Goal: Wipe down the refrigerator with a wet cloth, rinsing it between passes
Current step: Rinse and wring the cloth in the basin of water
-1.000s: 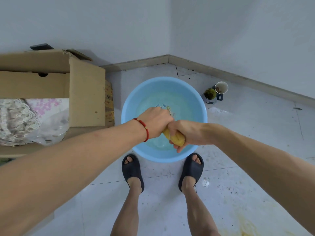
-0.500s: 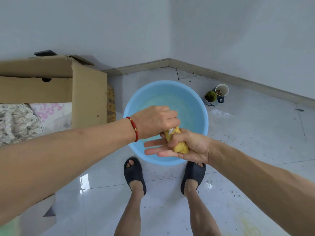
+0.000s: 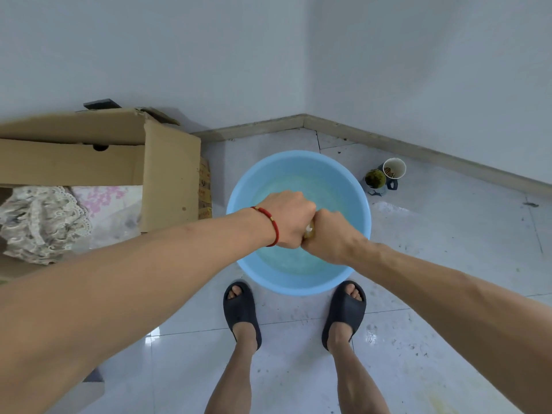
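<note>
A round blue basin (image 3: 355, 192) with water in it stands on the tiled floor in front of my feet. Both fists are held together above it. My left hand (image 3: 291, 219), with a red cord on the wrist, grips one end of a yellow cloth (image 3: 309, 231). My right hand (image 3: 333, 237) grips the other end, knuckles up. Only a thin strip of the cloth shows between the two fists. No refrigerator is in view.
An open cardboard box (image 3: 119, 162) with lace and floral fabric in it stands at the left, close to the basin. Two small cups (image 3: 385, 174) sit on the floor near the right wall. The room's corner lies behind the basin. Wet patches mark the tiles.
My right hand has turned from palm up with fingers spread to knuckles up, closed on the cloth. Both fists have drawn together, so most of the cloth is now hidden.
</note>
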